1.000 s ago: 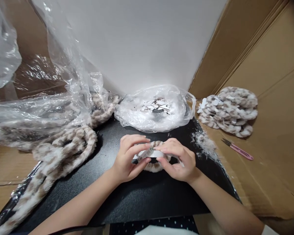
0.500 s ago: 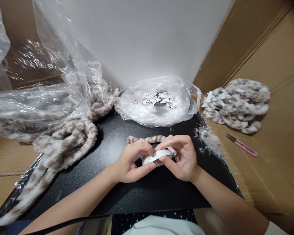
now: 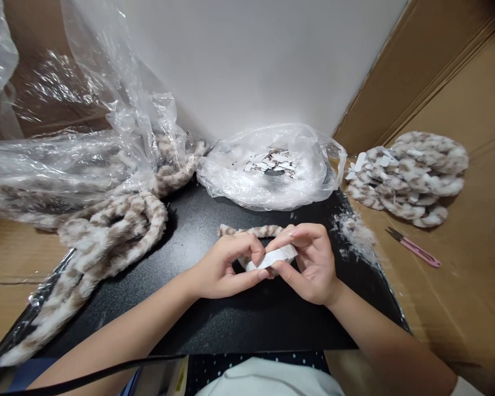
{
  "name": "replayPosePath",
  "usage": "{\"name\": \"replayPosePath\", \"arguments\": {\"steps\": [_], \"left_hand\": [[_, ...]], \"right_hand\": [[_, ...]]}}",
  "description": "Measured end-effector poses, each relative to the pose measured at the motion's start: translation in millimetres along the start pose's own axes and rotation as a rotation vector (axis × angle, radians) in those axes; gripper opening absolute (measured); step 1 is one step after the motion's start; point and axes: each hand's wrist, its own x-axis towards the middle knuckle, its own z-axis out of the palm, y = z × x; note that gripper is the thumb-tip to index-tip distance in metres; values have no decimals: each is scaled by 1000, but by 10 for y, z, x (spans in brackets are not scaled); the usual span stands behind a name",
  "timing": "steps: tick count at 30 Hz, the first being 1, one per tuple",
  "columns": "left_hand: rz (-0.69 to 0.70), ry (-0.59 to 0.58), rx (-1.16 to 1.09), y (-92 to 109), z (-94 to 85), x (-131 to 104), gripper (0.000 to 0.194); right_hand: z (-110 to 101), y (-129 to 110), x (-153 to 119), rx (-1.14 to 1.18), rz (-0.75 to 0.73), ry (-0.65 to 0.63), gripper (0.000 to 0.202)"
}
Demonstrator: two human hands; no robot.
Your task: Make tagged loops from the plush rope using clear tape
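Observation:
Between my hands, over the black table, is a white card tag. Its left end is pinched by the thumb and fingers of my left hand, while my right hand grips the right end. Just behind the fingers lies a short furry strip, white with brown bands. Part of this strip is hidden by my hands, so I cannot tell whether the tag is joined to it.
A clear plastic bag holds white scraps. Furry cords lie at left, partly under plastic film. At right are a bundle of tagged furry strips, pink-handled snips and loose fluff along the table edge.
The white card has turned in my fingers and now looks flatter, no longer curved. Both hands keep their hold. The whole view has shifted slightly.

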Motion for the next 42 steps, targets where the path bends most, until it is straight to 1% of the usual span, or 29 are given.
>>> {"name": "replayPosePath", "arguments": {"steps": [6,12,17,19,26,31,36,40,42], "left_hand": [[14,101,29,-19,42,-24,20],[119,120,79,-70,45,-15,17],[224,128,237,-119,19,-6,16],[239,118,261,-126,13,-7,15],[189,71,238,-141,4,-21,17],[113,41,194,-111,-10,-13,16],[58,49,133,-94,2,-16,20],[44,92,75,-102,14,-34,17],[24,96,33,-95,11,-39,12]], "right_hand": [[-8,-4,11,40,-11,13,39],[-1,6,8,79,3,29,42],[11,31,-19,97,35,29,43],[13,39,-30,107,51,26,44],[14,57,-58,98,80,19,44],[20,63,-47,105,87,15,43],[22,35,-19,126,79,31,41],[12,31,-1,123,67,34,40],[6,37,4,116,61,32,40]]}}
